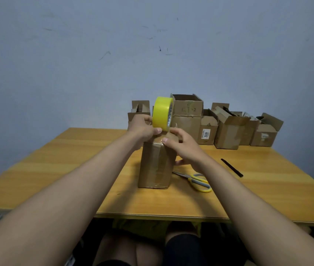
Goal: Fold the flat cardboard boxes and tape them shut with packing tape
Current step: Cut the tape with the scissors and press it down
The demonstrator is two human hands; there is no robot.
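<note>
Mid-bench (75, 169), one box (155, 166) stands upright, folded, w/ tape already down its near face & over the top edge. Left hand (142, 129) fingers pinch the tape roll (163, 114) at the box top; right hand (183, 144) fingers press the strip flat. Top seam prob. part-done; cutting w/ scissors (194, 180) remains, & open boxes (229, 127) at back look untaped.

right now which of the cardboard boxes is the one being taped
The upright box at the table's middle, under both hands, with the yellow tape roll on top. The other boxes sit untouched along the wall, several with open flaps.
</note>
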